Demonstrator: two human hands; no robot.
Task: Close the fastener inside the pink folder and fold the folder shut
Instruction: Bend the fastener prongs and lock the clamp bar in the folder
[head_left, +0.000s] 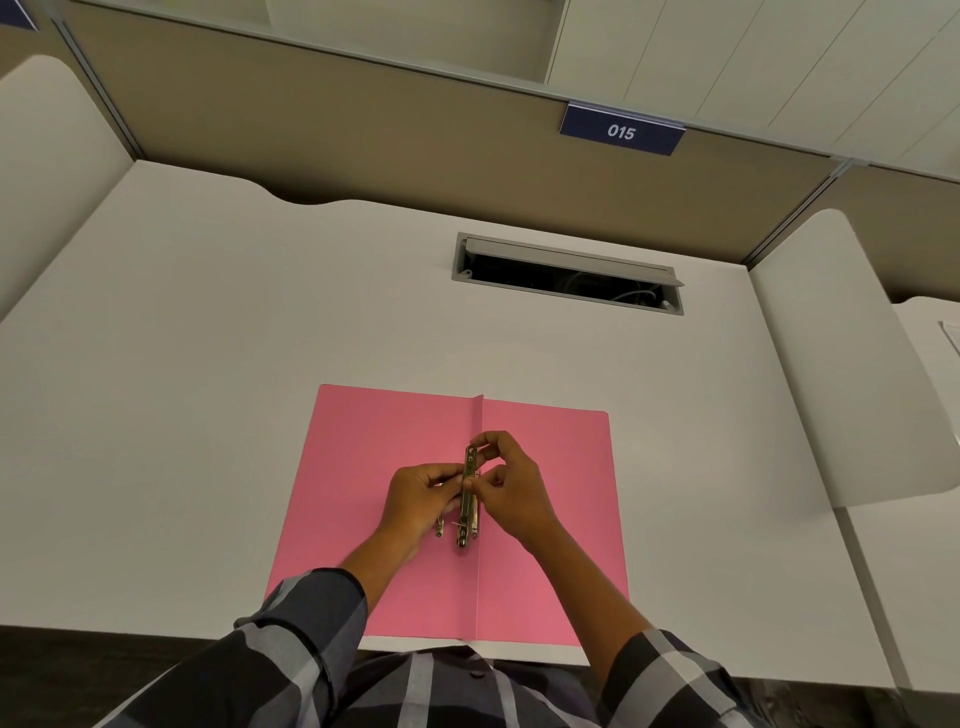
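Observation:
The pink folder lies open and flat on the white desk, its centre crease running away from me. A brass metal fastener sits along the crease on the left leaf. My left hand pinches the fastener's bar from the left at its middle. My right hand grips it from the right, with fingers on the top end and the middle. A second small metal piece pokes out below my left hand; most of it is hidden.
The white desk has a grey cable hatch with its lid propped open beyond the folder. White side dividers stand left and right. A tan partition with a blue "015" sign is at the back.

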